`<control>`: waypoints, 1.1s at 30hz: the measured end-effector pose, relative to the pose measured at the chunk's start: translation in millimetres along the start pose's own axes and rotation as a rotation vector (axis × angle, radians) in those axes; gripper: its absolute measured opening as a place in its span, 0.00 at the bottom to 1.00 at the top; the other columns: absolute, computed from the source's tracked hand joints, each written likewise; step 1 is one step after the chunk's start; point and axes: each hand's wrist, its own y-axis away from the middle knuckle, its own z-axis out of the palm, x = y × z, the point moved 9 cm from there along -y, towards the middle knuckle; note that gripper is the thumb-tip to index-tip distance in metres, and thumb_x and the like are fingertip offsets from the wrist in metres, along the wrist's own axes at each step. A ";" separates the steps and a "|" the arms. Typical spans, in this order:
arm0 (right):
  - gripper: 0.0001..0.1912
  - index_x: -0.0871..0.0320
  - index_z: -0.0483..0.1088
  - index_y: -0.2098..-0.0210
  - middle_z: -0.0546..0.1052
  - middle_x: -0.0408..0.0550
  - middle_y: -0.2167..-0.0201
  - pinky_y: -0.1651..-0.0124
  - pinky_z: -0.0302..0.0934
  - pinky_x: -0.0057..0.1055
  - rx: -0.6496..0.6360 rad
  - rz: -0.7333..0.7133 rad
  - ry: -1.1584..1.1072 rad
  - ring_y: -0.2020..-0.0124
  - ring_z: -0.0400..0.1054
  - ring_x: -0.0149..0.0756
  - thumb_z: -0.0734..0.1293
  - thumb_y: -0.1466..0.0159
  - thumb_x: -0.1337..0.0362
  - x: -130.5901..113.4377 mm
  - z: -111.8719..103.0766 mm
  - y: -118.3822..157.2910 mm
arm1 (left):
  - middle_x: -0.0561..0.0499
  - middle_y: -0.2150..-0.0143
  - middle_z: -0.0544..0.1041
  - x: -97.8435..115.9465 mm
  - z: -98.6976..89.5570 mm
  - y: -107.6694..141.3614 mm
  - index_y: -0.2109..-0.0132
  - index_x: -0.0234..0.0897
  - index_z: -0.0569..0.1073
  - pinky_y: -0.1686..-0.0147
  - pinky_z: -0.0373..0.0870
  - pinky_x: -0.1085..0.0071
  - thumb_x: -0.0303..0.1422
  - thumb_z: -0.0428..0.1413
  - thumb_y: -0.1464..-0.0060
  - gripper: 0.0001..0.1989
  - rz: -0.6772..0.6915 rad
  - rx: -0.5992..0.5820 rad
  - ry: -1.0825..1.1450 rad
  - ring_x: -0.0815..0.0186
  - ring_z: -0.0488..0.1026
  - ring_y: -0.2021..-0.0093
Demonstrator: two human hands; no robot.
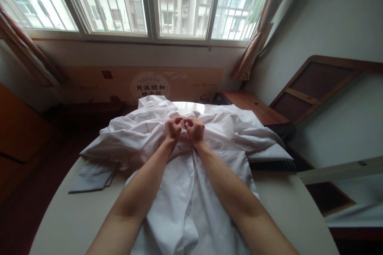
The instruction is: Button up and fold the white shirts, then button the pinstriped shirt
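A white shirt (173, 191) lies spread and wrinkled over a pale round table (278, 207), its front opening running toward me. Near its upper end, my left hand (174, 128) is closed in a pinch on the fabric. Right beside it, my right hand (195, 129) pinches the shirt too, and the fingertips of both hands meet. Whatever small part lies between the fingertips is hidden. Crumpled sleeves extend to the left and right of my hands.
Folded grey cloth (92, 175) rests on the table at the left. A dark ridged item (272, 165) shows under the cloth at the right. Beyond the table are a brown wooden desk (254, 106), a printed cardboard panel (176, 79) and barred windows (182, 4).
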 end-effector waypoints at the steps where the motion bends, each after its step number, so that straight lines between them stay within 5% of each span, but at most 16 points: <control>1: 0.09 0.57 0.74 0.65 0.76 0.51 0.68 0.60 0.61 0.38 0.010 -0.005 0.000 0.67 0.68 0.40 0.63 0.41 0.62 0.7 -0.6 -0.5 | 0.49 0.68 0.79 -0.3 0.9 -0.1 0.67 0.35 0.77 0.67 0.68 0.74 0.34 0.55 0.49 0.08 0.004 -0.006 0.001 0.66 0.75 0.69; 9: 0.10 0.59 0.73 0.70 0.76 0.47 0.72 0.64 0.59 0.28 0.008 -0.089 0.116 0.70 0.68 0.34 0.63 0.39 0.61 -5.5 -1.6 0.0 | 0.50 0.70 0.78 0.2 2.1 -0.3 0.68 0.35 0.76 0.67 0.67 0.74 0.31 0.54 0.49 0.07 0.020 0.000 -0.066 0.67 0.74 0.69; 21: 0.10 0.59 0.74 0.66 0.76 0.49 0.68 0.59 0.58 0.28 -0.050 -0.119 0.184 0.66 0.68 0.35 0.60 0.39 0.69 -16.4 0.0 0.5 | 0.49 0.68 0.78 -9.7 2.4 -3.2 0.66 0.34 0.74 0.66 0.69 0.73 0.27 0.51 0.49 0.07 0.011 0.016 0.041 0.67 0.74 0.68; 27: 0.10 0.59 0.72 0.69 0.75 0.46 0.71 0.63 0.60 0.28 -0.027 0.026 -0.023 0.70 0.67 0.34 0.60 0.41 0.63 3.2 0.1 -4.1 | 0.51 0.71 0.75 0.3 2.4 0.2 0.67 0.35 0.71 0.67 0.67 0.74 0.26 0.49 0.47 0.06 0.087 0.017 -0.078 0.69 0.71 0.70; 33: 0.11 0.58 0.67 0.71 0.70 0.40 0.79 0.73 0.60 0.26 -0.152 0.221 -0.450 0.79 0.63 0.29 0.61 0.43 0.56 27.5 25.5 -8.7 | 0.49 0.68 0.76 2.3 2.9 -0.2 0.65 0.35 0.72 0.64 0.68 0.71 0.26 0.49 0.46 0.07 0.143 0.008 -0.144 0.67 0.73 0.68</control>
